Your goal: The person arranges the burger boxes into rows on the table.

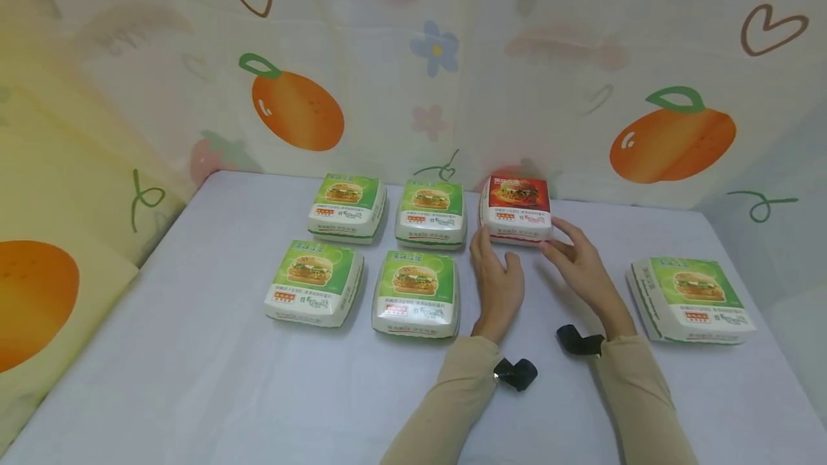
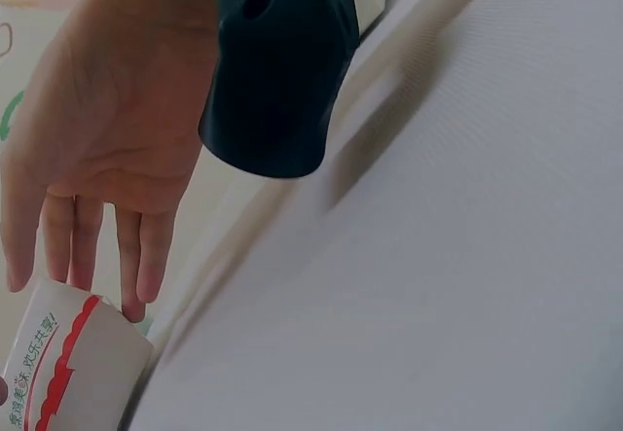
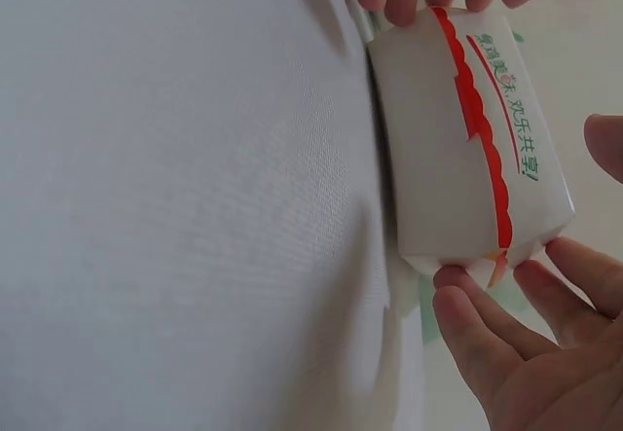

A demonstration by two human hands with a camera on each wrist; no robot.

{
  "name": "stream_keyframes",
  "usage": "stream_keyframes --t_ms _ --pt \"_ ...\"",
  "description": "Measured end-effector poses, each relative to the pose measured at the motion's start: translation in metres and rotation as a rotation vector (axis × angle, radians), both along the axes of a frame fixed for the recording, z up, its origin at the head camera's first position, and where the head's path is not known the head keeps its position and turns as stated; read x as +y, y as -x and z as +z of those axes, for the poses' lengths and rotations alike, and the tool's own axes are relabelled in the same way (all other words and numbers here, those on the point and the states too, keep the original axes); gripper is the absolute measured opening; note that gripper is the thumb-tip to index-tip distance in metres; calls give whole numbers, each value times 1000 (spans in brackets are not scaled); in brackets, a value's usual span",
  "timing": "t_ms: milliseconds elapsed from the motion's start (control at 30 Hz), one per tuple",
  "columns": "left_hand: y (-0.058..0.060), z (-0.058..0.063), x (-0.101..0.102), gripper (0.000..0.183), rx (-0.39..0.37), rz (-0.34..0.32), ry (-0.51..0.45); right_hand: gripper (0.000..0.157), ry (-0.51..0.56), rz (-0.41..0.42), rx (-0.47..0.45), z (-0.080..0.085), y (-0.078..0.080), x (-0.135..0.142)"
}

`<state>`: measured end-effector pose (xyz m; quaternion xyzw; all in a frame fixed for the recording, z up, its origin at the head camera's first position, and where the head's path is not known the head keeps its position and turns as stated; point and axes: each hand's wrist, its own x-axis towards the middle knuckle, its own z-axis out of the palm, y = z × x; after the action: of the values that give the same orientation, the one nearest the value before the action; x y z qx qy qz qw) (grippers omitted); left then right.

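Observation:
A red-topped burger box (image 1: 517,210) sits at the back of the table, between both hands. My left hand (image 1: 499,289) touches its left side with fairly straight fingers. At the box's right side is my right hand (image 1: 581,268), its fingertips touching the side in the right wrist view. That view also shows the white front of the burger box (image 3: 438,139) with a red scalloped edge. In the left wrist view the left fingertips meet the burger box (image 2: 78,363), and the thumb stands apart from the others.
Green burger boxes stand in two rows left of the hands: two behind (image 1: 345,208) (image 1: 431,214) and two in front (image 1: 314,283) (image 1: 416,293). Another green box (image 1: 691,300) lies at the right. A printed cloth wall (image 1: 375,34) rises behind the white table (image 1: 213,350).

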<state>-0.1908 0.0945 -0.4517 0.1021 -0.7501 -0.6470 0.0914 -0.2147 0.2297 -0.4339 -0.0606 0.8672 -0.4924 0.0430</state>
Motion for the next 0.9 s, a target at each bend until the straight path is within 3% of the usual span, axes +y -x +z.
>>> stream_keyframes --t_ms 367,767,900 --pt "-10 -5 1 60 19 -7 30 66 3 21 7 3 -19 5" --pt "-12 -10 2 60 46 4 6 63 -24 1 33 8 -24 5" --pt "-14 -10 4 59 49 6 4 65 -41 -12 35 1 -23 11"
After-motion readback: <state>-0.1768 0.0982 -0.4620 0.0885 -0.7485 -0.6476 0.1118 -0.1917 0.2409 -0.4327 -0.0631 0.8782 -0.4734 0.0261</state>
